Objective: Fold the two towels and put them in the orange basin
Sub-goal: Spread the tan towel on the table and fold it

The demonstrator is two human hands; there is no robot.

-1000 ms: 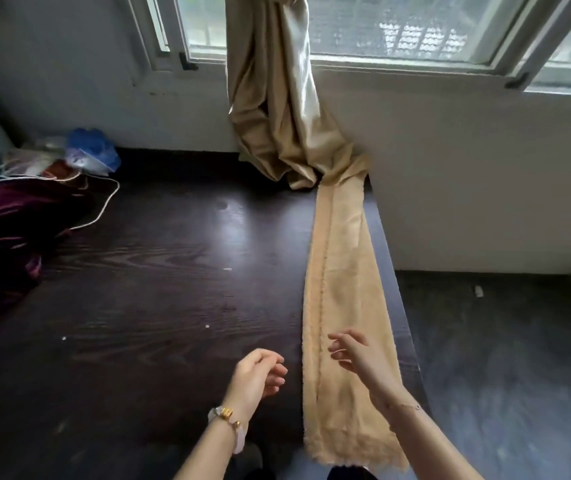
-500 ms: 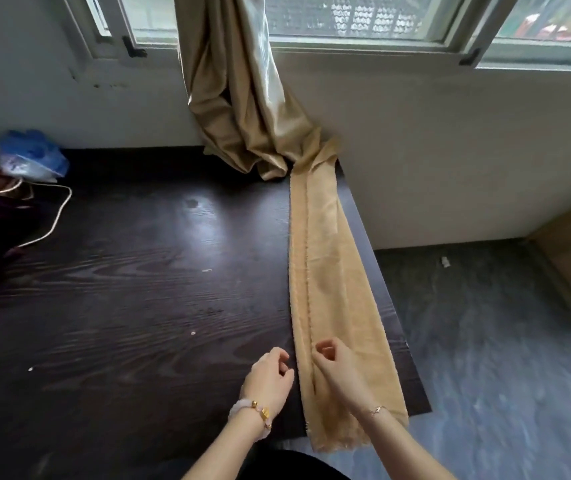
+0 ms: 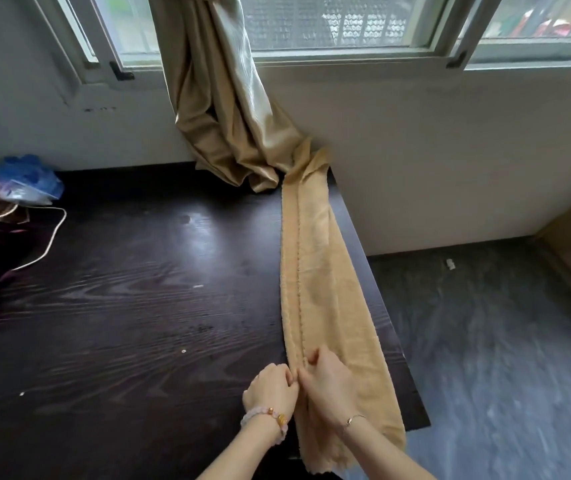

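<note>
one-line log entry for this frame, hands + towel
stage: fold start | left hand: pinching towel edge | right hand: pinching same edge | towel: long strip on table | basin: not visible

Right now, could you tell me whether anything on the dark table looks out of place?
The long tan towel lies along the table's right edge: its near end hangs off the front and its far end is bunched against the beige curtain.
</note>
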